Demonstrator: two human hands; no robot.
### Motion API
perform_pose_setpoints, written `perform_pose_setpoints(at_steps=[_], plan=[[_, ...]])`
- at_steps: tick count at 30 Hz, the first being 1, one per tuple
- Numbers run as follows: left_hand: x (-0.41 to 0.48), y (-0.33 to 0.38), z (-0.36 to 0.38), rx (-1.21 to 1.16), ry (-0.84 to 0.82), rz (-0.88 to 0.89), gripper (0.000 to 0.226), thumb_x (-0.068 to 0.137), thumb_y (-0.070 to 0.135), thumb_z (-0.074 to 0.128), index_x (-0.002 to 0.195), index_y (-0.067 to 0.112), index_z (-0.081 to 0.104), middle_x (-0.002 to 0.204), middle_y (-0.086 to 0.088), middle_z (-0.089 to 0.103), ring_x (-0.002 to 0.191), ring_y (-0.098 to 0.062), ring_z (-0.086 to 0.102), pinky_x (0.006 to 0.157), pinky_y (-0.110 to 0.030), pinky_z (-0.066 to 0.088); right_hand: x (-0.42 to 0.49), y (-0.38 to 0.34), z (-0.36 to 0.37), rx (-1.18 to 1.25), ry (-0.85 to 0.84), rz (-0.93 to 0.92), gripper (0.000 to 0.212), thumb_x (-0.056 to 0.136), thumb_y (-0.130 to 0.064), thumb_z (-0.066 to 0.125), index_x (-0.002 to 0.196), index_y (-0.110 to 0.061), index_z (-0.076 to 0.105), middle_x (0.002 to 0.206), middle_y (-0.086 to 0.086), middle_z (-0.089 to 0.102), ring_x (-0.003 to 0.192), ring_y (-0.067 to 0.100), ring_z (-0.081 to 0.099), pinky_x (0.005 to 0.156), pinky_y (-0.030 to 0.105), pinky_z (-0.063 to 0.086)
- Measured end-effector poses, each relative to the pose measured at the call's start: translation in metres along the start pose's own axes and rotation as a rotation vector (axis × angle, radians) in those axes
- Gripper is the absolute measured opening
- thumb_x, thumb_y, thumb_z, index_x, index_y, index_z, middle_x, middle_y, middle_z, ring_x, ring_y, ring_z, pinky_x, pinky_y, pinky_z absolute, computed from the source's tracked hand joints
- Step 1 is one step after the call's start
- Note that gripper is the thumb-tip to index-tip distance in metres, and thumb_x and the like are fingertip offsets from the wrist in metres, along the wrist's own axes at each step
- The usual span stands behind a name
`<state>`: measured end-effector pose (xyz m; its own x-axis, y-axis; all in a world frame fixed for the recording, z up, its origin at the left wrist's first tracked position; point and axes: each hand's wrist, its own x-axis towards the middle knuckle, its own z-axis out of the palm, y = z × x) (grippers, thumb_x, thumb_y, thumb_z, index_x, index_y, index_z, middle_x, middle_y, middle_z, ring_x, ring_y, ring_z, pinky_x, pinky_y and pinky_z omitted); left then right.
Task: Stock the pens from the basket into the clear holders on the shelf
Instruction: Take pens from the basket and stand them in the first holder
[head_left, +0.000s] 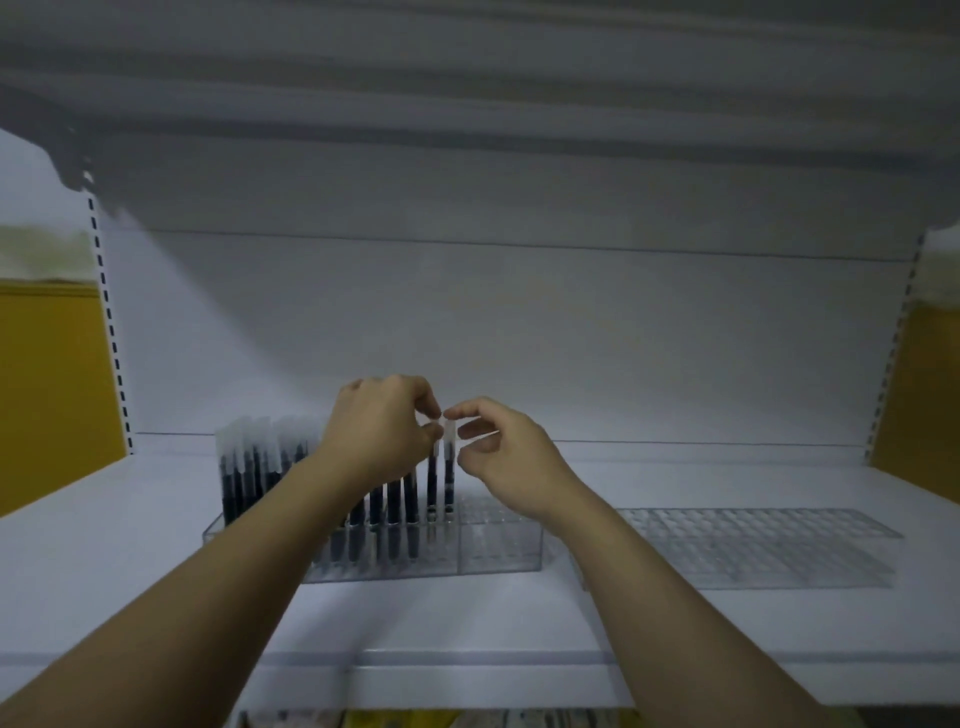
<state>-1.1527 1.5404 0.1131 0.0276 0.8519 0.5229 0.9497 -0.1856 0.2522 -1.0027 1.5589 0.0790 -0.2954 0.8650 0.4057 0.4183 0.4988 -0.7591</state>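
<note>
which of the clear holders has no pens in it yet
The holder on the right: all its slots are bare. The left holder holds rows of dark pens, bare only at its right end.

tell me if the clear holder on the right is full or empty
Empty: the right clear holder shows only bare grid cells, with nothing standing in it; the dark pens stand in the left clear holder.

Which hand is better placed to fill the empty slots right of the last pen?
Right, probably. The right hand hovers over the empty end of the partly filled holder, fingers loose. The left hand sits over filled rows and seems to pinch the last pen.
</note>
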Motion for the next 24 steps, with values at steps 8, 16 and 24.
perform_pose_setpoints(at_steps=[8, 16, 24], plan=[[-0.029, 0.011, -0.021, -0.015, 0.116, 0.12, 0.036, 0.087, 0.039, 0.063, 0.122, 0.03, 0.056, 0.133, 0.007, 0.054, 0.124, -0.017, 0.047, 0.108, -0.037, 0.036, -0.029, -0.007, -0.022, -0.196, 0.121, -0.133, 0.053, 0.089, -0.018, 0.063, 0.136, -0.036, 0.047, 0.132, -0.006, 0.047, 0.117, 0.007, 0.049, 0.096, 0.022, 0.041], [-0.072, 0.044, -0.001, -0.117, 0.042, 0.279, 0.038, 0.089, 0.035, 0.062, 0.125, 0.027, 0.055, 0.122, 0.009, 0.059, 0.11, -0.01, 0.053, 0.095, -0.029, 0.044, -0.088, -0.009, -0.052, -0.396, 0.195, -0.126, 0.052, 0.089, -0.028, 0.065, 0.136, -0.038, 0.046, 0.137, -0.012, 0.044, 0.122, 0.007, 0.047, 0.094, 0.019, 0.034], [-0.14, 0.081, 0.058, -0.32, -0.107, 0.397, 0.036, 0.088, 0.033, 0.063, 0.123, 0.026, 0.056, 0.117, 0.011, 0.059, 0.096, -0.006, 0.054, 0.087, -0.031, 0.048, -0.194, 0.04, -0.062, -0.293, 0.238, 0.032, 0.05, 0.085, -0.021, 0.07, 0.129, -0.039, 0.053, 0.124, -0.02, 0.053, 0.109, -0.005, 0.052, 0.092, 0.011, 0.041]])
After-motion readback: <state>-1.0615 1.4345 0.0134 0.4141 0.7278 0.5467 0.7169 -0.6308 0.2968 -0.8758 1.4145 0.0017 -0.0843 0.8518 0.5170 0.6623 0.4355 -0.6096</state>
